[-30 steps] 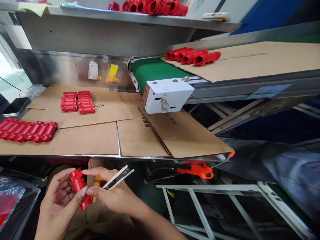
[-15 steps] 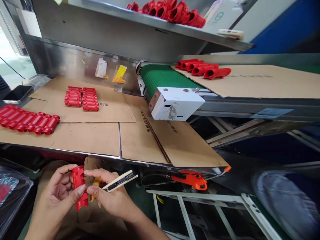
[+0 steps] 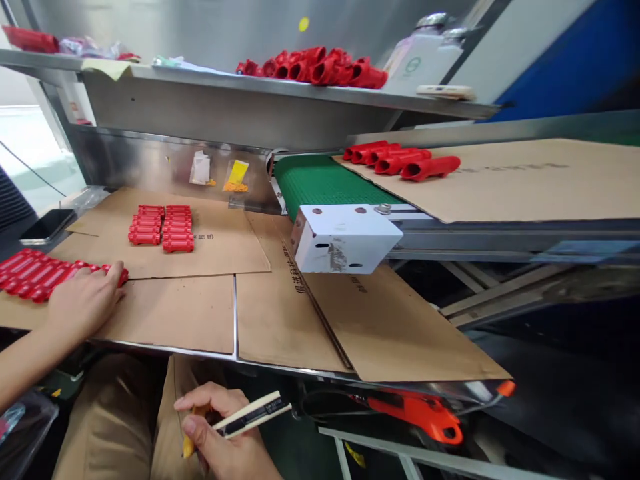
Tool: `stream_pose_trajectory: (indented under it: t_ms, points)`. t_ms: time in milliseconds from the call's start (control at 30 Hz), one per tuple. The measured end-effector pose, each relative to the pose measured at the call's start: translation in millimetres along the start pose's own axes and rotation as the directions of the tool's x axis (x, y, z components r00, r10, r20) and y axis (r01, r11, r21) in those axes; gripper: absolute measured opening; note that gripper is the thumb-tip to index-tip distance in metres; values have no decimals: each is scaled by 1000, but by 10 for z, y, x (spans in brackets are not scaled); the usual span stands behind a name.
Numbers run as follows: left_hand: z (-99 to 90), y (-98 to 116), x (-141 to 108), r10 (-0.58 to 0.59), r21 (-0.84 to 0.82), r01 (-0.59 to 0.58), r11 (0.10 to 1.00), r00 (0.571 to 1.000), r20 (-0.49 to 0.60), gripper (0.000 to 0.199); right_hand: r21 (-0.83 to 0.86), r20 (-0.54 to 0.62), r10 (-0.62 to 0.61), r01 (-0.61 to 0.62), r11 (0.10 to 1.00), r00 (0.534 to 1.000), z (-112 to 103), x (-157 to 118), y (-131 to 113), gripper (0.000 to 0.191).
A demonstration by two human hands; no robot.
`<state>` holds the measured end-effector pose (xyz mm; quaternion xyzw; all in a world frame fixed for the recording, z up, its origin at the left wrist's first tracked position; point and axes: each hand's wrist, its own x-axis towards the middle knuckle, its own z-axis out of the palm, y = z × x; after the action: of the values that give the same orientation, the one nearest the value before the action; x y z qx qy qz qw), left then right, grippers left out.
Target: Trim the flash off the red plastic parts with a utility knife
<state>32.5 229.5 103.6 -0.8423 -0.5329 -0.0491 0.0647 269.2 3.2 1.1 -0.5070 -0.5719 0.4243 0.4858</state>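
Note:
My left hand (image 3: 85, 297) reaches onto the cardboard at the left, its fingers over the right end of a row of red ribbed parts (image 3: 33, 273); the fingers look curled round the end part, partly hidden. Low in the middle, above my lap, my right hand (image 3: 225, 427) grips a cream-and-black cutter (image 3: 255, 413) that points up to the right. A small yellow-orange piece (image 3: 189, 445) shows between its thumb and fingers. Two stacked columns of smaller red parts (image 3: 177, 230) lie on the cardboard sheet (image 3: 225, 250) beyond my left hand.
A green conveyor belt (image 3: 325, 181) with a white end bracket (image 3: 345, 240) stands right of centre. Red elbow-shaped parts (image 3: 430, 168) lie on cardboard over it. The metal shelf (image 3: 200, 79) holds more red parts and bottles. An orange tool (image 3: 420, 413) hangs below the table edge; a phone (image 3: 47, 227) lies left.
My left hand has moved from my lap up to the row on the table, with the red part it held. My right hand stays low with the cutter. The view has tilted upward.

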Motion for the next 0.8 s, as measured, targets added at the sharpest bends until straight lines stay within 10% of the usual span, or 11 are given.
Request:
stream_pose_trajectory:
  t_ms: [433, 633, 700, 800]
  points:
    - [17, 879, 1316, 75, -153, -91, 984, 992, -103, 19, 27, -44, -120, 121, 992, 992, -26, 17, 288, 43]
    - [19, 622, -26, 114, -475, -95, 875, 993, 11, 26, 225, -145, 213, -178, 958, 966, -171, -40, -56, 60]
    - [74, 610, -691, 99, -841, 86, 534, 982, 163, 38, 285, -156, 291, -239, 928, 944, -148, 5, -181, 63]
    - [176, 713, -1523, -80, -908, 403, 116, 915, 396, 43, 281, 9, 331, -320, 905, 944, 8, 86, -278, 59]
